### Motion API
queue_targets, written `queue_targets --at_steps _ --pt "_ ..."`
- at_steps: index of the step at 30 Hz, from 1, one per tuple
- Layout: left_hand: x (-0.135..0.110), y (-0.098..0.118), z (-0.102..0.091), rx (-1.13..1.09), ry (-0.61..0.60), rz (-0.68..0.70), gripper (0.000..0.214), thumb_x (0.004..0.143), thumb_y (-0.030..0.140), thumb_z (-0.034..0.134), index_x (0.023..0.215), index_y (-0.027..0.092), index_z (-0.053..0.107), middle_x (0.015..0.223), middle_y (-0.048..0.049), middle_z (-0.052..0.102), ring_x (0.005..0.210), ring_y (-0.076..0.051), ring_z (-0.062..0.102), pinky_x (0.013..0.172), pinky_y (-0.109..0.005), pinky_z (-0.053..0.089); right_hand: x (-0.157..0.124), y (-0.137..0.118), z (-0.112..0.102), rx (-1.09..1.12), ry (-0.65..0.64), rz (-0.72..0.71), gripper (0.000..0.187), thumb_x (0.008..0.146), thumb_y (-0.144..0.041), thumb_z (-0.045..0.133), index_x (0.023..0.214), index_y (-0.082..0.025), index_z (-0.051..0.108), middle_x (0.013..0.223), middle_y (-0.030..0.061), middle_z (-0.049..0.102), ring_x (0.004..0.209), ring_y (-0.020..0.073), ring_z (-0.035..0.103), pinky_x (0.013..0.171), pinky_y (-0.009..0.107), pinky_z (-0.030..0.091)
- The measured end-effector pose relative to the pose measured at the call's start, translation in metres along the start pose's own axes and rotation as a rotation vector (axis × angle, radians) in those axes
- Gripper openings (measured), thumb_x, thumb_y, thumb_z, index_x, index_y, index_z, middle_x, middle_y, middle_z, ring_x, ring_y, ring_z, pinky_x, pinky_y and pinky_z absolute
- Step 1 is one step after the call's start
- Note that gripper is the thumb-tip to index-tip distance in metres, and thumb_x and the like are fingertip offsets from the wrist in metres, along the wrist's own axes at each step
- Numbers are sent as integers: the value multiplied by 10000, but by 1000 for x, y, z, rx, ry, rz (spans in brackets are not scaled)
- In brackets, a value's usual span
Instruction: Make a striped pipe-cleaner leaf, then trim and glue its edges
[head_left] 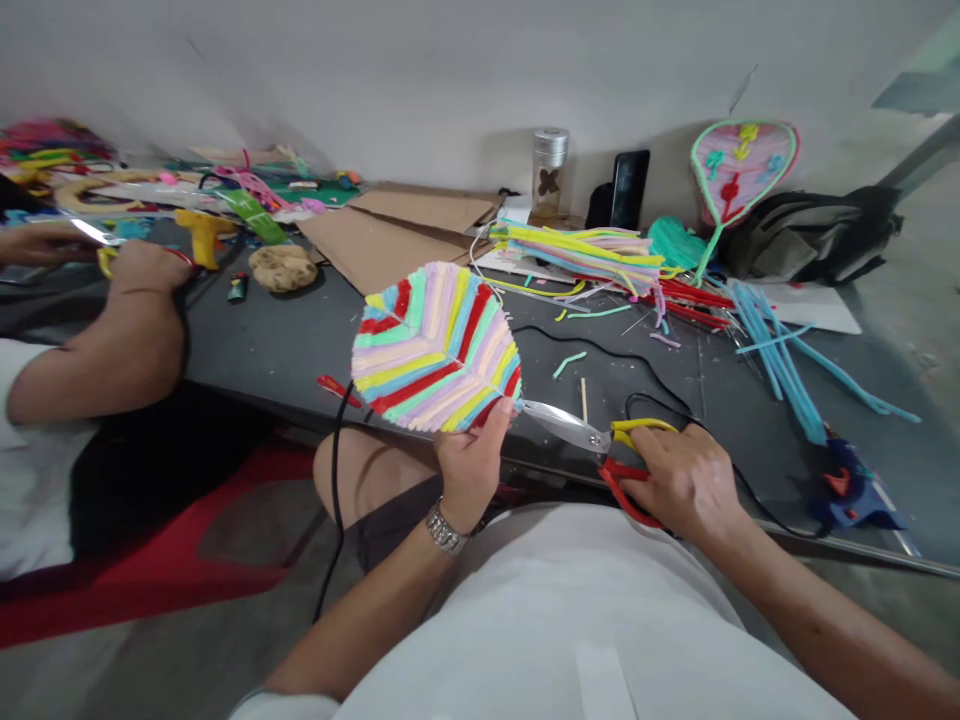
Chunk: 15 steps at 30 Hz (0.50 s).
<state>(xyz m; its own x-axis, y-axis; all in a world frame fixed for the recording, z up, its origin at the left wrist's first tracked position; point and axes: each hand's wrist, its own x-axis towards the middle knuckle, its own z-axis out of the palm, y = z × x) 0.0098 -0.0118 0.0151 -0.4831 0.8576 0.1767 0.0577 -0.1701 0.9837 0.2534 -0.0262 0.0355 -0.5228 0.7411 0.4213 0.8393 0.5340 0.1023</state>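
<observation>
My left hand (471, 462) is closed on the lower right edge of a leaf-shaped panel of striped pipe cleaners (431, 350), thumb on its face. Yellow, red, mint, lilac, blue and cream strips slant off a central line. My right hand (686, 475) grips scissors (577, 428) by their red and yellow handles. The blades point left, and their tips meet the panel's edge beside my left thumb. From here the blades look nearly together. A thin stick (584, 398) and a mint pipe cleaner scrap (570, 364) lie on the table behind the scissors.
A pipe cleaner bundle (577, 245), blue pipe cleaners (780, 350) and a blue glue gun (862, 495) lie on the dark table (652, 345). Behind stand a bottle (550, 175) and a phone (630, 188). A black cord (637, 355) crosses the table. At left, a co-worker's hands (146, 265) hold scissors.
</observation>
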Motion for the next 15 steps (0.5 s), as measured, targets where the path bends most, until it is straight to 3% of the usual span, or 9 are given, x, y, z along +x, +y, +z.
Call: queue_targets --at_steps 10,15 --pt "2 0 -3 42 38 37 209 798 316 782 667 164 724 630 4 697 608 -147 660 668 -262 581 -3 -9 2 39 -27 5 215 915 -301 578 728 -197 600 552 11 605 506 149 450 612 315 233" --pt "1 3 -1 -56 11 3 249 823 328 765 643 162 726 631 -3 694 638 -154 662 688 -270 575 -9 -15 7 174 -103 103 227 896 -347 593 718 -206 591 557 -2 606 484 134 460 570 289 232"
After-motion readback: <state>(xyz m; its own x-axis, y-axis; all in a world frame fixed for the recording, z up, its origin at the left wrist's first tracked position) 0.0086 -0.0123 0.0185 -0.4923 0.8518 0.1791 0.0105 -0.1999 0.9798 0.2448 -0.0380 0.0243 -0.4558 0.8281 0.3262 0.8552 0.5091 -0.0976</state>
